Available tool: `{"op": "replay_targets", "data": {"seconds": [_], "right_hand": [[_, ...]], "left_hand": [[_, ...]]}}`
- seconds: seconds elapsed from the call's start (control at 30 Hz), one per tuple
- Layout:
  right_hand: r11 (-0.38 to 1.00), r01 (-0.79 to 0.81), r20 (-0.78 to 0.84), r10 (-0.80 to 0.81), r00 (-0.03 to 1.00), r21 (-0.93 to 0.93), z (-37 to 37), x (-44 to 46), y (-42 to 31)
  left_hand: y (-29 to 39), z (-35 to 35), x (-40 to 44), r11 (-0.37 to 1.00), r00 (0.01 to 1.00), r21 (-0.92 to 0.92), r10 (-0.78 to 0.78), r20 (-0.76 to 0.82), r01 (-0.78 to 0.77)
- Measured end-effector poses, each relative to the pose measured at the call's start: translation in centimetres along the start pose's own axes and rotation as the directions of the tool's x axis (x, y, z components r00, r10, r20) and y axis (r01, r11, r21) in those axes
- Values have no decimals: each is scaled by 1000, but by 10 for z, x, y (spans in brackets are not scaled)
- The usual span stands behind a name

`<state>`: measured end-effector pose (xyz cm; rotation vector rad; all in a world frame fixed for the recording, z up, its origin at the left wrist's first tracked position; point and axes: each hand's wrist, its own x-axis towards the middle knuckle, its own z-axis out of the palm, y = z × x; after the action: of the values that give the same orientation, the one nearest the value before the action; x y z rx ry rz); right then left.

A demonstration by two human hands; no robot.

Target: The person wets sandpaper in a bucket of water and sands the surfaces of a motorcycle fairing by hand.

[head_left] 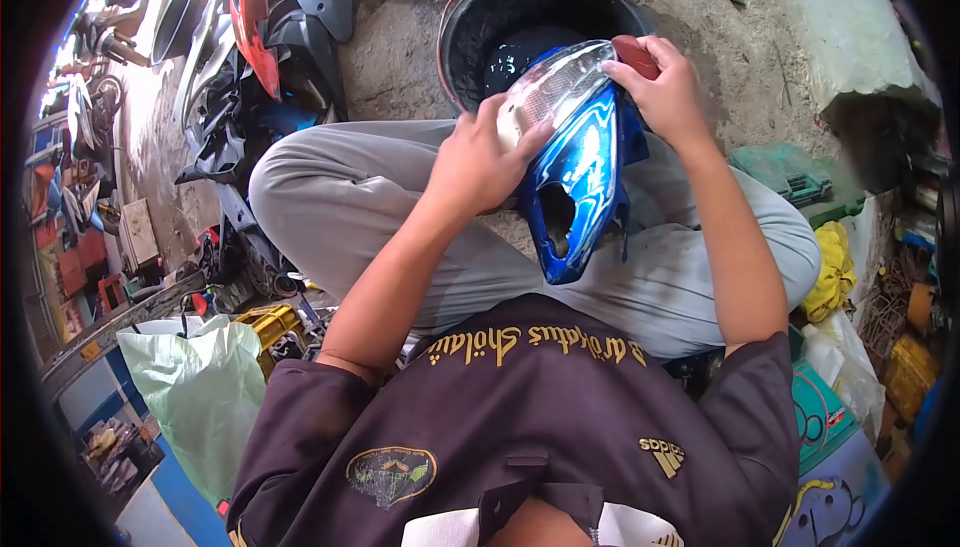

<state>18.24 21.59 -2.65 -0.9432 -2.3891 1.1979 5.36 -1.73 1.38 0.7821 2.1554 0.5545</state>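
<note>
A glossy blue motorcycle fairing panel [578, 182] with a clear, textured light lens [545, 87] lies tilted between my hands, over my lap and the near rim of a black bucket [450, 57]. My left hand [485, 155] grips the lens side, thumb and fingers spread around its edge. At the panel's far end, my right hand [665, 87] pinches a dark red piece of sandpaper [637, 55] against the lens tip. Dark water [510, 57] shows inside the bucket.
Motorcycle body panels [258, 32] are heaped at the far left. A pale plastic bag [200, 397] and a yellow crate [270, 332] stand at left. To the right are a yellow cloth [828, 272], a green case [800, 187] and a concrete block [840, 37].
</note>
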Motion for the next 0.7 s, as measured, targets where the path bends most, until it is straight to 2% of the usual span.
{"op": "replay_targets", "data": {"seconds": [0.03, 0.07, 0.1, 0.13, 0.17, 0.2, 0.23, 0.27, 0.3, 0.33, 0.37, 0.43, 0.5, 0.57, 0.6, 0.7], "right_hand": [[988, -80, 32, 76, 997, 131, 4, 1, 8], [953, -161, 74, 147, 986, 258, 11, 2, 17], [894, -241, 126, 209, 970, 377, 13, 2, 21], [873, -256, 148, 213, 966, 415, 11, 1, 18], [863, -269, 161, 220, 962, 427, 10, 1, 19], [853, -282, 177, 226, 958, 440, 10, 1, 18], [842, -296, 194, 231, 953, 451, 10, 1, 17], [793, -374, 244, 289, 926, 482, 6, 1, 17], [736, -451, 296, 343, 892, 505, -3, -1, 7], [673, -524, 348, 393, 851, 522, -11, -3, 1], [648, -540, 394, 373, 840, 537, -19, -3, 3], [598, -572, 487, 320, 813, 562, -36, -4, 5], [633, -563, 499, 305, 812, 530, -49, -9, -3], [675, -552, 522, 281, 806, 490, -62, -9, -5], [730, -523, 443, 330, 834, 440, -66, -11, -16], [773, -540, 498, 343, 796, 332, -71, 6, 16]], "left_hand": [[6, -6, -7, 991, 990, 65, -118, 78, 113], [0, 1, -14, 994, 991, 50, -103, 88, 99], [-16, 22, -14, 982, 998, -177, -53, 45, 60], [-39, 50, -11, 920, 1000, -393, -15, -8, 10], [-36, 56, -13, 787, 995, -613, -100, -17, 69], [-29, 61, -17, 599, 982, -795, -185, -26, 91], [-27, 58, -22, 547, 981, -835, -189, -53, 60], [-24, 55, -26, 493, 978, -870, -192, -79, 27], [-21, 54, -28, 436, 976, -900, -195, -101, -6], [-18, 52, -25, 450, 957, -880, -155, -247, -154], [-17, 44, -25, 415, 939, -890, -191, -286, -187], [-10, 17, -22, 492, 921, -831, -135, -367, -259], [-10, -12, -11, 567, 909, -753, -19, -417, -334], [14, -48, -5, 613, 937, -739, 6, -348, -278], [21, -64, 2, 634, 960, -731, 71, -271, -253], [42, -103, 26, 738, 980, -651, 194, -43, -175]]}}
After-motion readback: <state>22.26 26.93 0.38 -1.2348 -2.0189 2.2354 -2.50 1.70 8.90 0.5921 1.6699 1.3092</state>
